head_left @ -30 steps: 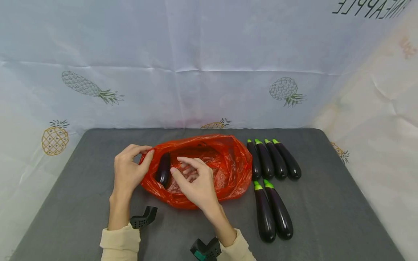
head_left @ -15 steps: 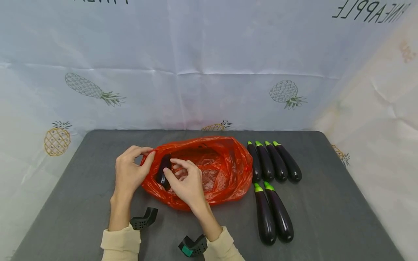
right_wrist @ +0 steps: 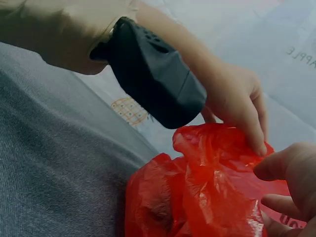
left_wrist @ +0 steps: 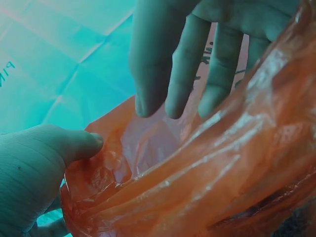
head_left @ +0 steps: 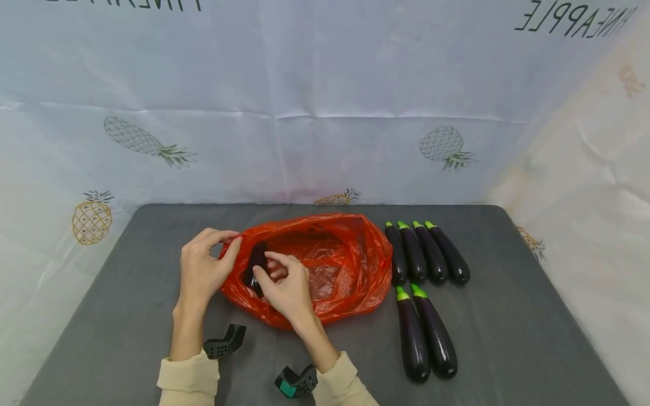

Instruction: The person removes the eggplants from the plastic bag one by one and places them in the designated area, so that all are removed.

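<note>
A red plastic bag [head_left: 330, 276] lies on the table with its mouth spread wide. My left hand [head_left: 205, 265] pinches the left rim of the bag between thumb and fingers; its thumb presses on the film in the left wrist view. Inside the bag, at the left end, rests an eggplant [head_left: 255, 265]. Over the bag's mouth, my right hand [head_left: 289, 287] overlaps the eggplant, fingers loosely bent and thumb apart. The left wrist view shows these right fingers [left_wrist: 185, 69] hanging down with nothing between them.
To the right of the bag, several eggplants [head_left: 434, 254] lie side by side in a row. Two more eggplants [head_left: 426, 332] lie in front of them. The grey table [head_left: 518, 316] meets a white pineapple-print cloth [head_left: 304, 152] behind.
My right hand has moved left over the bag, from beside the eggplant to overlapping it. The left hand keeps its pinch on the rim. The view has tilted slightly.
</note>
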Motion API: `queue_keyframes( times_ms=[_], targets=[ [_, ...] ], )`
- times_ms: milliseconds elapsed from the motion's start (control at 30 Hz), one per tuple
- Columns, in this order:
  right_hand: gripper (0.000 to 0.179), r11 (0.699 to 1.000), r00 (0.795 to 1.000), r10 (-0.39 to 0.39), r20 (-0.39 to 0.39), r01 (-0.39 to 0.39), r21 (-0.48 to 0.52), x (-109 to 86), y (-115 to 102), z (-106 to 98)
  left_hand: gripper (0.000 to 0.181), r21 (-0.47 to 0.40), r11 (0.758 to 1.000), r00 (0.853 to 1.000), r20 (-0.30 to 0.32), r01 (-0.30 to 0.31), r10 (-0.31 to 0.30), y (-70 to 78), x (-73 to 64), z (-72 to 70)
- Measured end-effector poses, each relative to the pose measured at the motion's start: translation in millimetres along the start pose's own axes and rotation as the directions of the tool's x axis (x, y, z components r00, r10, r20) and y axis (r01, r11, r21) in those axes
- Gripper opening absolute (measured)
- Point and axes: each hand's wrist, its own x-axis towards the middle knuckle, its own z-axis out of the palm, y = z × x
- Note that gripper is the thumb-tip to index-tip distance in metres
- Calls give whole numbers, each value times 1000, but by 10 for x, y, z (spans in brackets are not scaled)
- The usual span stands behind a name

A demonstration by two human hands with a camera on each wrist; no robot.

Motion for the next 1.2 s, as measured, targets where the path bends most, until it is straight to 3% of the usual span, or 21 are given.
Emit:
queue_keyframes(
  times_ms=[633,1033,1200],
  targets=[
    [61,984,993,109,46,-102,-144,-15,193,139,7,8,1000,1000,14,21,-21,6,-20,13],
    [62,987,994,92,59,-84,-134,-10,242,172,6,5,1000,1000,8,11,-11,16,2,3],
    [62,985,987,149,63,-143,-98,-3,221,170,6,3,1000,1000,11,15,-15,19,-1,-1]
  ],
)
